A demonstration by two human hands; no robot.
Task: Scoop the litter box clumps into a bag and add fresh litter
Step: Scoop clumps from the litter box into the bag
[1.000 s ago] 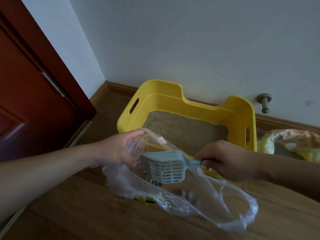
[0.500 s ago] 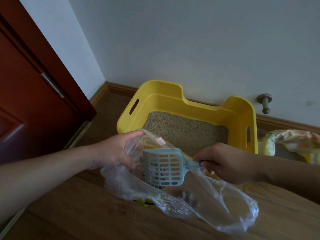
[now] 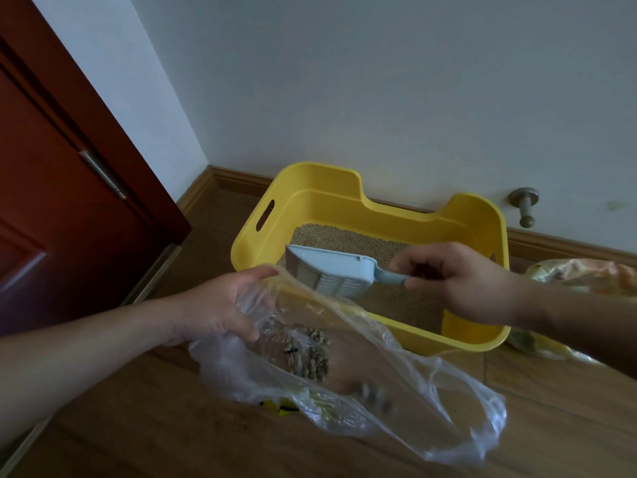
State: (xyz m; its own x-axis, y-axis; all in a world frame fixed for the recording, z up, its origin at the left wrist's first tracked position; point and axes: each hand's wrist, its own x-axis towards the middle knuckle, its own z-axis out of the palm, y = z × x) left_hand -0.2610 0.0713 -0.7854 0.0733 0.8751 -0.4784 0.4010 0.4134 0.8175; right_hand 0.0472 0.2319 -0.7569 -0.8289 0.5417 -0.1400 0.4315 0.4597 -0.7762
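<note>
A yellow litter box [image 3: 477, 219] with tan litter [image 3: 348, 241] stands against the wall. My right hand [image 3: 458, 281] grips the handle of a pale blue slotted scoop [image 3: 331, 272], held tilted over the box's near left corner. My left hand [image 3: 224, 307] holds the rim of a clear plastic bag [image 3: 431, 401] open in front of the box. Brownish litter clumps [image 3: 312, 357] lie inside the bag.
A dark red door [image 3: 51, 201] stands at the left. A metal doorstop [image 3: 525, 205] sticks out of the wall at the right. A crumpled yellow-orange bag [image 3: 582, 276] lies on the wooden floor [image 3: 172, 439] right of the box.
The scoop has come up out of the bag and moved back over the litter box. Clumps now lie in the bag. My left hand still holds the bag's rim.
</note>
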